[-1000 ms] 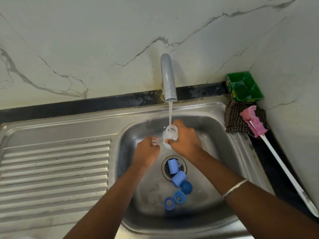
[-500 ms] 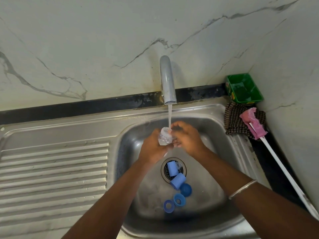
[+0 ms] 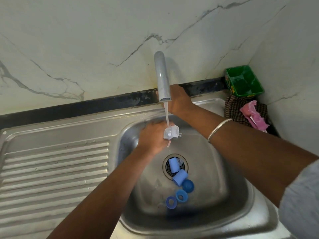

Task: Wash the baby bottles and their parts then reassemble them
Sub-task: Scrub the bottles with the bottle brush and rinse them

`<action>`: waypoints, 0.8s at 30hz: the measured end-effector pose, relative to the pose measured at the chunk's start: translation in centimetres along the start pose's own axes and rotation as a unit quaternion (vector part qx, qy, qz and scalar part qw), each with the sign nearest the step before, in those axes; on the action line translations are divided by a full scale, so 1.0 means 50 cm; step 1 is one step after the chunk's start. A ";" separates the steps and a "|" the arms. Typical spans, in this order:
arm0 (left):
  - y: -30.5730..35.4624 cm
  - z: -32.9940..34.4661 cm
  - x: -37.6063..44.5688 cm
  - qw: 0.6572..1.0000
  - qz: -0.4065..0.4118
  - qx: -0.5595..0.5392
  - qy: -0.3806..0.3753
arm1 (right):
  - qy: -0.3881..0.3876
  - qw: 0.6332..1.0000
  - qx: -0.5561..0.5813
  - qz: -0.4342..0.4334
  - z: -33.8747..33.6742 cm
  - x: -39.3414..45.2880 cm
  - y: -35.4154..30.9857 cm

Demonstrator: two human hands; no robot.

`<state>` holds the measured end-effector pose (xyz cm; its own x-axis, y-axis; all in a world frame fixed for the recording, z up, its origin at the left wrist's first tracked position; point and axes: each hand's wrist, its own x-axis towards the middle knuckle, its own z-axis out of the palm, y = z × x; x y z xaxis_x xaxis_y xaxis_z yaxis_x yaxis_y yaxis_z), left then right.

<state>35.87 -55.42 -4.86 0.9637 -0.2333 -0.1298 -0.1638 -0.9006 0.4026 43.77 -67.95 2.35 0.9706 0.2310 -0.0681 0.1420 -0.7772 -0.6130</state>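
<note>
While the left hand (image 3: pixel 151 137) grips the clear bottle (image 3: pixel 171 132) under running water, the right hand's (image 3: pixel 179 99) grip is hidden.

A stainless steel sink (image 3: pixel 233 195) with a ribbed draining board (image 3: pixel 55 169) beyond the left hand (image 3: pixel 151 138). Below that hand, in the basin, a light blue cap (image 3: pixel 173 165) lies on the drain (image 3: pixel 184 163), a second light blue cap (image 3: pixel 180 176) touching it. Nearer the viewer sit three darker blue pieces — a dome-shaped one (image 3: pixel 188 185) and two rings (image 3: pixel 181 196) (image 3: pixel 171 202). Past the right hand (image 3: pixel 179 99), on the counter corner, a green tub (image 3: pixel 244 81), a dark checked cloth (image 3: pixel 234 109) and something pink (image 3: pixel 253 114) — possibly a brush head.
</note>
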 end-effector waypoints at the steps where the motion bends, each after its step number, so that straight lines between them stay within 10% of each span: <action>1: 0.002 -0.003 0.000 0.999 0.010 0.038 0.001 | 0.010 1.000 0.001 0.002 0.003 -0.003 0.003; 10: -0.010 -0.007 -0.030 0.982 0.023 0.181 -0.049 | 0.178 0.962 0.188 0.090 0.108 -0.077 0.082; 17: -0.015 0.027 -0.076 0.986 -0.138 -0.048 -0.078 | -0.023 0.929 0.313 0.198 0.231 -0.281 0.145; 24: -0.004 0.048 -0.157 0.902 -0.313 -0.288 -0.075 | -0.117 0.922 0.318 0.189 0.270 -0.344 0.104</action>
<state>27.85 -54.31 -6.11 0.7830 0.1681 -0.5989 0.5806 -0.5433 0.6064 25.21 -68.06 -10.28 0.8482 0.1913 -0.4939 -0.4130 -0.3447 -0.8429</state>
